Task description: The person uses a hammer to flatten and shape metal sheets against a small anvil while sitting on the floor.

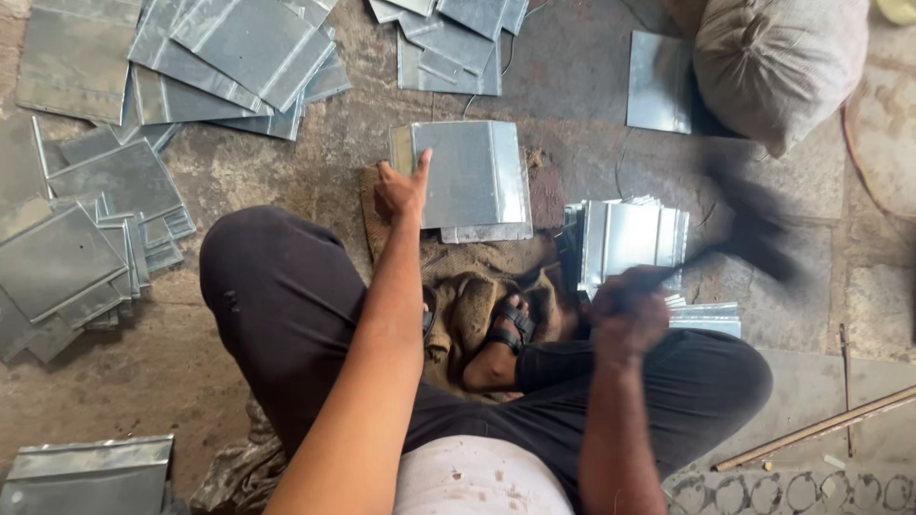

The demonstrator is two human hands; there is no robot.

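Seated on bare concrete floor (239, 172), left hand (401, 189) steadies sheet (472, 172); right hand (625, 310) grips blurred hammer (754, 229).

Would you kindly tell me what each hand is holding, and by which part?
The right hand grips a blurred dark hammer by its handle end. The left hand presses the left edge of a grey folded metal sheet.

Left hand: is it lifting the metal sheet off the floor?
No, the left hand presses on the metal sheet's left edge, which lies flat on the floor.
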